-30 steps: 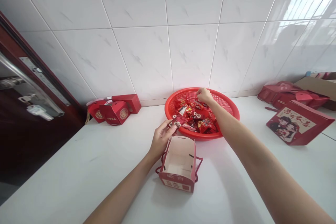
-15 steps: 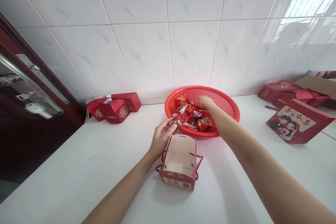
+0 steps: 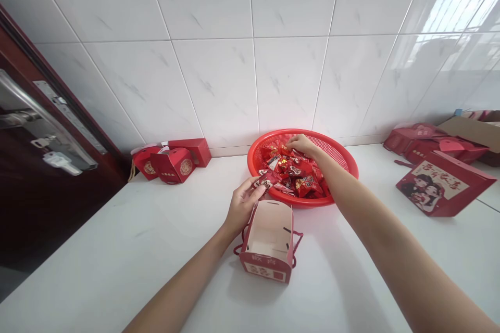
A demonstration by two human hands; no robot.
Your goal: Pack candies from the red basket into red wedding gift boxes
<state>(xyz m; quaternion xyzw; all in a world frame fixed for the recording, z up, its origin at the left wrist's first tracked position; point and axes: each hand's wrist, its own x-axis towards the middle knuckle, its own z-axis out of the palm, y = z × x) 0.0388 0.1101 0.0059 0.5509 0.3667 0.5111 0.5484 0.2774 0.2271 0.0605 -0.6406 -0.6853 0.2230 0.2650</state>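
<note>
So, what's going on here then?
Someone's left grip pinches a red snack packet by the near rim of a red perforated basket. The right grip is among the other packets inside; whether it holds one is hidden. An open-topped gift box stands on the white countertop, nearer the camera.

Bright glare on upper-right tiles (image 3: 457,10)

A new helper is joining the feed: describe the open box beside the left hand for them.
Find the red basket by the tiled wall. Just in front of it, beside the left hand, stands the open box. Its pale inside and red cord loops on both sides set it apart from the red boxes farther left and right.
</note>
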